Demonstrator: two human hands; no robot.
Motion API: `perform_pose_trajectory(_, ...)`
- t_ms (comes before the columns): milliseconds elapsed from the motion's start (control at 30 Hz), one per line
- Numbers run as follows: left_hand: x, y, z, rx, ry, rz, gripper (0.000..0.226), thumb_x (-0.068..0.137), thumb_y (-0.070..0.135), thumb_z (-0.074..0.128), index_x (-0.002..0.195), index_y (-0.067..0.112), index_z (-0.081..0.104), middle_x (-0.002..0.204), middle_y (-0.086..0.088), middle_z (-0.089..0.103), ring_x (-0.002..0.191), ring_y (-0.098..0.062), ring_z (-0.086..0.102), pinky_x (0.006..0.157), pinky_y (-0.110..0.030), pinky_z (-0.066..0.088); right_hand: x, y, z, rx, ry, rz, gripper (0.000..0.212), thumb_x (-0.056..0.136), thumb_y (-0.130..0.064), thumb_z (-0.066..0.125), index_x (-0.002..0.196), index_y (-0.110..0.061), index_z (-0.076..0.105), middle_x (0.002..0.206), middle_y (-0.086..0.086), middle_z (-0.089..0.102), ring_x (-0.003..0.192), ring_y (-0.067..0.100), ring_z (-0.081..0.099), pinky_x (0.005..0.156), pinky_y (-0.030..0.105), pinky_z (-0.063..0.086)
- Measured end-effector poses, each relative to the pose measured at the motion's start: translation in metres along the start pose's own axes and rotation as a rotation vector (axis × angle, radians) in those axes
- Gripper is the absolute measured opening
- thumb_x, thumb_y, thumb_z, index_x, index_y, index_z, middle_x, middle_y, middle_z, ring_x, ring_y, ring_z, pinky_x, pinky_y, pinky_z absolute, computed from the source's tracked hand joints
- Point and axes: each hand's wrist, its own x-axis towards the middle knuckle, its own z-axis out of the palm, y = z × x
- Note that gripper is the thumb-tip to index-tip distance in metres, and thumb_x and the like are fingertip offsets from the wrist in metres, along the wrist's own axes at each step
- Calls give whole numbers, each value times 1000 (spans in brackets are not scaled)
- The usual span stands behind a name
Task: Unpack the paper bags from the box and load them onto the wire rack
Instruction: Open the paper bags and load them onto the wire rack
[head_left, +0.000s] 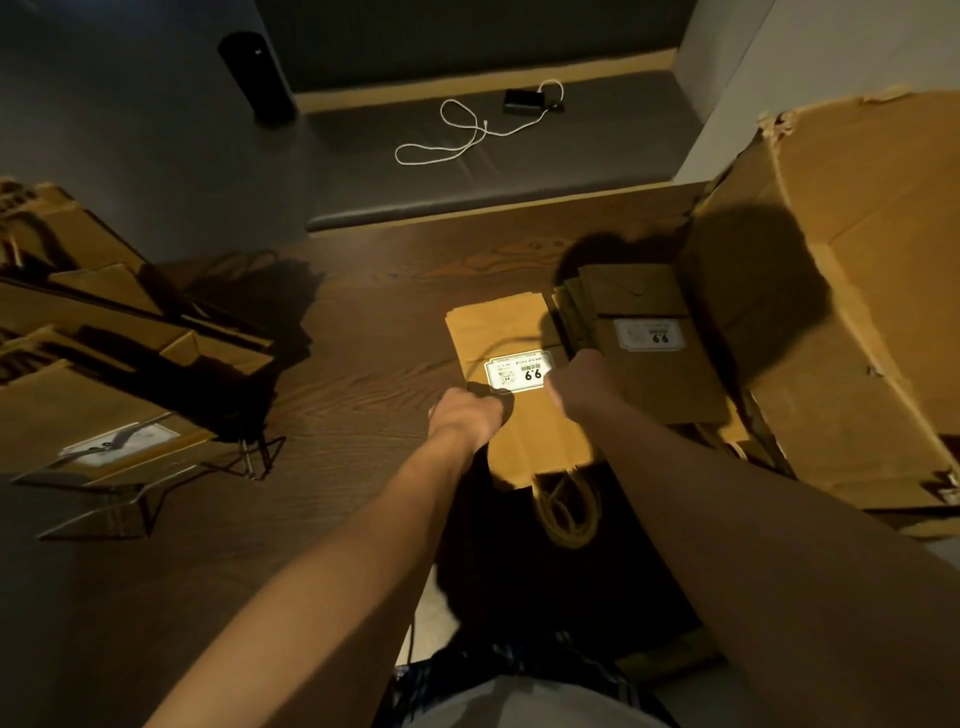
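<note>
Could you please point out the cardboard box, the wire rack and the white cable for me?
cardboard box (852, 291): head view, on its broad side panel.
wire rack (260, 457): head view, on its front wire foot.
white cable (457, 130): head view, on its loop on the bench.

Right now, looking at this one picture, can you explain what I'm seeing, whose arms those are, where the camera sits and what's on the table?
There is no machine here. A camera worn on a person's head looks down at their own bare arms. The left hand and right hand both rest on a flat paper bag lying on the wooden table; whether they grip it is unclear. Beside it sits a stack of bags, then a big cardboard box. At left, a wire rack already holds bags.
</note>
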Motion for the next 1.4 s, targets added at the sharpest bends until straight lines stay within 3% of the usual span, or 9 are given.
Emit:
perform_pose_trajectory(400,-4,12,-52,-67,-12,120,35,70,26,64,97,4,66,96,-13,69,82,-28,67,80,-41,60,-21,-45,-32,348,-105,-136,30,94,-9,53,124,-14,54,116,7,59,97,23,58,79,39,53)
perform_pose_trajectory(567,-22,23,-105,387,426,540,93,80,33,76,153,24,19,160,-10,15,148,-35,11,117,-52,21,-45,-109,-50,-299,-178,-595,35,91,0,55,121,-16,62,115,5,64,98,20,60,73,28,50)
perform_pose_trajectory(700,-34,29,-142,759,353,783,43,94,33,60,136,31,48,144,-3,50,143,-27,33,115,-54,21,-76,-167,-39,-754,-179,-782,26,87,-8,61,88,-33,69,100,-2,67,93,21,61,77,29,48)
perform_pose_trajectory(800,-33,23,-166,416,255,704,15,99,27,56,113,26,60,111,-1,68,109,-24,62,94,-42,49,-92,-189,-28,-859,261,-910,21,88,-24,58,105,-35,61,111,1,62,113,25,52,96,44,34)
perform_pose_trajectory(900,-28,8,-196,-129,236,609,12,100,23,57,111,24,61,110,3,70,106,-18,66,97,-43,52,-106,-199,-21,-573,676,-902,83,81,-34,70,149,-27,23,155,15,24,142,35,23,110,54,22)
perform_pose_trajectory(1000,-31,-13,-229,-501,165,643,17,101,18,56,117,22,60,117,0,70,110,-18,67,101,-45,52,-110,-208,-11,75,175,-588,109,78,-39,78,155,-23,4,160,13,17,145,33,22,115,50,22)
perform_pose_trajectory(1100,-34,-33,-251,-609,111,704,20,101,13,55,117,24,62,122,-1,70,114,-19,65,103,-44,50,-112,-208,9,330,-515,-370,57,83,-19,76,134,-19,51,132,3,62,114,20,62,99,41,48)
perform_pose_trajectory(1200,-39,-49,-270,-552,210,697,17,100,18,58,113,28,64,120,1,71,114,-17,66,104,-45,50,-114,-216,39,288,-506,-457,28,89,0,64,99,-26,65,115,-3,71,102,15,66,89,38,55)
perform_pose_trajectory(1400,-49,-102,-307,-568,520,639,17,96,29,59,104,23,72,90,4,72,79,-13,65,73,-33,52,-135,-249,75,353,-495,-616,26,93,-2,59,95,-28,64,103,-10,71,100,12,66,86,35,55)
